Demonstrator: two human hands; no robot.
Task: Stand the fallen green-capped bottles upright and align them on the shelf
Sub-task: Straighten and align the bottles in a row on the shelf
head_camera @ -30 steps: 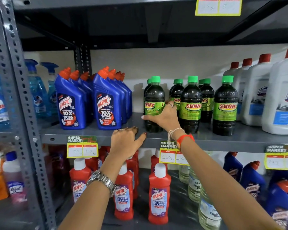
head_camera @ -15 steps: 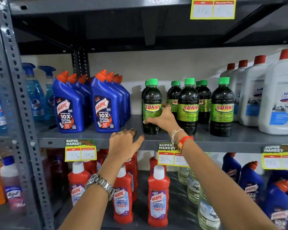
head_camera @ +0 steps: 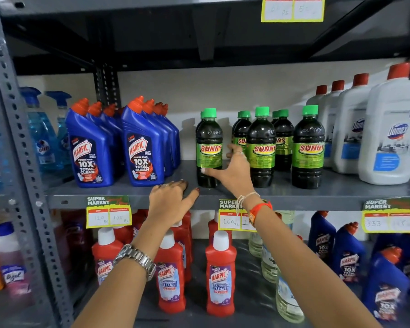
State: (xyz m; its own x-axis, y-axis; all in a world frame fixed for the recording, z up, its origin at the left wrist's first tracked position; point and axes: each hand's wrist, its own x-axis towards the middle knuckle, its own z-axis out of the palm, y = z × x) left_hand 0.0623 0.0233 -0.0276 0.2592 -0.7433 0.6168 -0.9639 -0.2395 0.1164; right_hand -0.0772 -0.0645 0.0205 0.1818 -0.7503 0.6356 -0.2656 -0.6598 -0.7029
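Observation:
Several dark bottles with green caps and green SUNNY labels stand upright on the grey middle shelf (head_camera: 341, 192). Three form the front row: left (head_camera: 208, 147), middle (head_camera: 260, 147) and right (head_camera: 308, 147). Others stand behind them (head_camera: 282, 133). My right hand (head_camera: 232, 171) is in the gap between the left and middle front bottles. Its fingers are spread and its thumb touches the left bottle's lower front. My left hand (head_camera: 171, 202) lies flat on the shelf's front edge, holding nothing.
Blue Harpic bottles (head_camera: 142, 147) stand left of the green-capped ones, and white Domex bottles (head_camera: 388, 138) stand to the right. Red Harpic bottles (head_camera: 220, 275) fill the shelf below. Price tags (head_camera: 108, 214) hang on the shelf lip. A perforated upright (head_camera: 21, 138) is at far left.
The left front bottle's label has turned to face forward. My right hand has loosened from around that bottle and its fingers have spread. My left hand stayed on the shelf edge.

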